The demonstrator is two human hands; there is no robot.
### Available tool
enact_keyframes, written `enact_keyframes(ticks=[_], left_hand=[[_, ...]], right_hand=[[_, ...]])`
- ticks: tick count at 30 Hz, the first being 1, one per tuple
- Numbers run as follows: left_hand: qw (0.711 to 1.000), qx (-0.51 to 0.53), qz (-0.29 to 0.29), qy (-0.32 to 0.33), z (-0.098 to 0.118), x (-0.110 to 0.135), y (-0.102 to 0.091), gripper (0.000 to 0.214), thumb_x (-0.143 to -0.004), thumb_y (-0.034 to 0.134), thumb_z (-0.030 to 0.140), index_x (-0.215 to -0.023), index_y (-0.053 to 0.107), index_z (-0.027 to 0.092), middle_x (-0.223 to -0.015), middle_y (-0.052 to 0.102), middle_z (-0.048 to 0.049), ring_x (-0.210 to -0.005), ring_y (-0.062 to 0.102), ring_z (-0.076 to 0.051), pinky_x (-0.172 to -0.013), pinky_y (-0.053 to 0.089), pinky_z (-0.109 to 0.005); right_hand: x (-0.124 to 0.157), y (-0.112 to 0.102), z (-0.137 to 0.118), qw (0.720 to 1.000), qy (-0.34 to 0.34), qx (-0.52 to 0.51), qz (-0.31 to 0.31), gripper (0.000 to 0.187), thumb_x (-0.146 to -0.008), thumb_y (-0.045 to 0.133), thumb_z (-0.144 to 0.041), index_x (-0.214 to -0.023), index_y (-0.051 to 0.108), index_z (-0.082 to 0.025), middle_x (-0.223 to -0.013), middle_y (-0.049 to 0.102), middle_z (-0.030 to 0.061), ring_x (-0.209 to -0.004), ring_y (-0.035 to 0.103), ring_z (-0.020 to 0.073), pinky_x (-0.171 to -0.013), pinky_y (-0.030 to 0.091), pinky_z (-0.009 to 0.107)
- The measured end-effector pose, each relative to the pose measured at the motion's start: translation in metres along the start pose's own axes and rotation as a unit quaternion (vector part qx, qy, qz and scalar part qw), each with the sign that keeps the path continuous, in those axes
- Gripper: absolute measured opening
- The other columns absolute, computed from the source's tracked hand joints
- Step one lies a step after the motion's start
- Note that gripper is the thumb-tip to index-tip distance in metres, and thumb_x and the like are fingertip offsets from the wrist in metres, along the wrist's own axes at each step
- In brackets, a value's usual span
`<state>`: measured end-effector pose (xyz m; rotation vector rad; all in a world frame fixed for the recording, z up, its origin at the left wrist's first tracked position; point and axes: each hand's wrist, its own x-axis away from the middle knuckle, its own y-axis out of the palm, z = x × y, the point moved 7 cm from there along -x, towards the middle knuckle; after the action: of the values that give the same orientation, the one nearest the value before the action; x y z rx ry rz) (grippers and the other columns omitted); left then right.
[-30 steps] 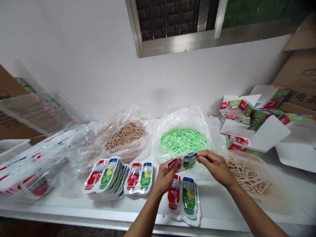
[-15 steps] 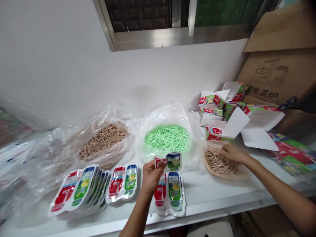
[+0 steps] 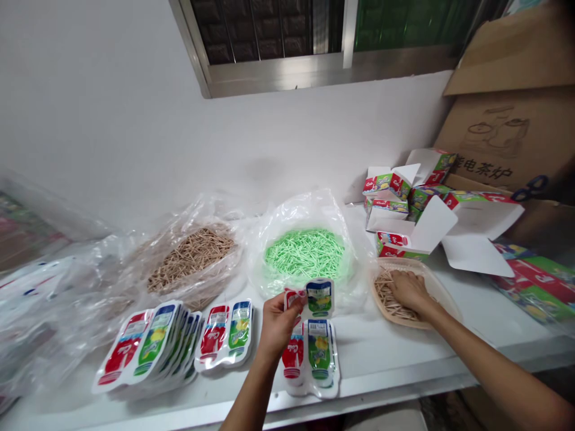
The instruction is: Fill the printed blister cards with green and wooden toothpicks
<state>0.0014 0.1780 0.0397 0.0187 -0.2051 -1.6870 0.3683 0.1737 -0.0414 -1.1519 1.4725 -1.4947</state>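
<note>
My left hand (image 3: 279, 323) pinches the red side of a small Cola-and-lemon printed packet piece (image 3: 320, 298), with thumb and fingers closed on it. Right below that piece lies a stack of twin-bottle-shaped packets (image 3: 320, 353); whether the held piece is joined to them I cannot tell. My right hand (image 3: 411, 290) lies palm down over thin brown sticks (image 3: 390, 299) in a beige oval tray (image 3: 442, 293), its fingers apart and touching the sticks. Another pair-shaped packet (image 3: 224, 332) and a fanned row of similar packets (image 3: 128, 347) lie left of my left hand.
Clear plastic bags of brown sticks (image 3: 193, 257) and green sticks (image 3: 305, 254) stand toward the wall. Opened printed boxes (image 3: 395, 239) pile up at the back right, before a large cardboard carton (image 3: 494, 131) with scissors (image 3: 530, 187). The table's front edge (image 3: 372, 383) runs close below.
My right hand has gone from closed fingers at the tray's upper part to lying flatter and more spread on the sticks. My left hand keeps its pinch on the packet piece.
</note>
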Motion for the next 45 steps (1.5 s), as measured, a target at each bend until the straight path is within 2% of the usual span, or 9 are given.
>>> enact_keyframes(ticks=[9, 12, 17, 21, 24, 30, 38, 41, 45], left_hand=[[1.0, 0.006, -0.01, 0.021, 0.004, -0.006, -0.003, 0.026, -0.069, 0.074, 0.035, -0.065, 0.064, 0.011, -0.057, 0.058, 0.0012, -0.052, 0.049, -0.009, -0.05, 0.038, -0.02], [1.0, 0.009, -0.013, 0.023, 0.005, -0.008, 0.001, 0.027, -0.068, 0.075, 0.035, -0.065, 0.064, 0.011, -0.058, 0.058, 0.0006, -0.052, 0.049, -0.01, -0.05, 0.039, -0.021], [1.0, 0.008, -0.02, 0.02, 0.001, -0.009, 0.003, 0.025, -0.07, 0.074, 0.033, -0.065, 0.064, 0.011, -0.056, 0.058, 0.0014, -0.052, 0.049, -0.009, -0.051, 0.039, -0.021], [1.0, 0.015, -0.016, 0.015, 0.002, -0.009, 0.005, 0.023, -0.069, 0.075, 0.033, -0.067, 0.066, 0.012, -0.059, 0.06, 0.0009, -0.053, 0.05, -0.009, -0.051, 0.04, -0.02], [0.999, 0.025, -0.017, 0.012, 0.007, -0.008, 0.013, 0.024, -0.068, 0.076, 0.034, -0.068, 0.067, 0.012, -0.061, 0.062, 0.0003, -0.054, 0.051, -0.009, -0.052, 0.041, -0.02], [1.0, 0.025, -0.013, -0.002, 0.006, -0.004, 0.017, 0.027, -0.066, 0.077, 0.035, -0.064, 0.064, 0.011, -0.058, 0.059, 0.0009, -0.051, 0.049, -0.008, -0.048, 0.038, -0.019], [1.0, 0.008, 0.005, 0.014, 0.006, -0.011, -0.002, 0.027, -0.066, 0.077, 0.036, -0.068, 0.067, 0.011, -0.06, 0.062, -0.0009, -0.053, 0.052, -0.01, -0.05, 0.042, -0.02], [1.0, 0.01, 0.007, 0.013, 0.013, -0.017, 0.008, 0.031, -0.065, 0.076, 0.04, -0.069, 0.066, 0.011, -0.06, 0.062, -0.001, -0.052, 0.053, -0.01, -0.048, 0.043, -0.02], [0.999, -0.001, 0.004, 0.051, 0.029, -0.035, 0.037, 0.036, -0.073, 0.067, 0.048, -0.081, 0.069, 0.013, -0.064, 0.065, -0.0021, -0.057, 0.056, -0.013, -0.052, 0.046, -0.023]], right_hand=[[-0.001, 0.0, 0.013, 0.999, -0.01, -0.031, 0.015, 0.033, -0.09, 0.031, -0.028, -0.099, 0.059, -0.012, -0.104, 0.064, 0.0173, -0.1, 0.055, 0.0305, -0.078, 0.036, 0.039], [-0.003, 0.0, 0.018, 0.998, -0.042, -0.048, -0.007, 0.032, -0.086, 0.04, -0.032, -0.105, 0.058, -0.015, -0.108, 0.065, 0.0143, -0.099, 0.058, 0.0283, -0.077, 0.038, 0.035], [0.006, -0.019, 0.032, 0.996, -0.073, -0.049, -0.016, 0.063, -0.07, 0.061, -0.045, -0.126, 0.051, -0.016, -0.125, 0.057, 0.0155, -0.113, 0.05, 0.0351, -0.085, 0.038, 0.038], [0.022, -0.038, 0.013, 0.986, -0.164, -0.007, -0.004, 0.032, -0.079, 0.049, -0.034, -0.104, 0.064, -0.02, -0.111, 0.063, 0.0117, -0.106, 0.053, 0.0307, -0.085, 0.036, 0.038], [0.03, -0.032, -0.013, 0.97, -0.241, 0.035, -0.019, 0.022, -0.077, 0.05, -0.023, -0.088, 0.069, -0.019, -0.095, 0.066, 0.0112, -0.094, 0.057, 0.0271, -0.081, 0.037, 0.035], [0.019, -0.008, -0.025, 0.971, -0.234, 0.053, 0.002, 0.035, -0.08, 0.042, -0.007, -0.104, 0.067, -0.012, -0.118, 0.06, 0.0185, -0.108, 0.053, 0.03, -0.093, 0.031, 0.041], [0.012, -0.021, 0.008, 0.981, -0.186, 0.028, 0.052, 0.026, -0.09, 0.038, -0.028, -0.086, 0.06, -0.014, -0.096, 0.061, 0.0159, -0.091, 0.054, 0.0291, -0.077, 0.037, 0.039], [0.012, -0.025, 0.013, 0.981, -0.174, 0.011, 0.084, 0.026, -0.092, 0.035, -0.031, -0.086, 0.055, -0.016, -0.098, 0.06, 0.0143, -0.094, 0.052, 0.0286, -0.078, 0.037, 0.038], [0.01, -0.027, 0.011, 0.977, -0.178, -0.016, 0.113, 0.024, -0.092, 0.03, -0.023, -0.083, 0.05, -0.016, -0.087, 0.061, 0.0119, -0.086, 0.055, 0.0244, -0.076, 0.037, 0.036]])
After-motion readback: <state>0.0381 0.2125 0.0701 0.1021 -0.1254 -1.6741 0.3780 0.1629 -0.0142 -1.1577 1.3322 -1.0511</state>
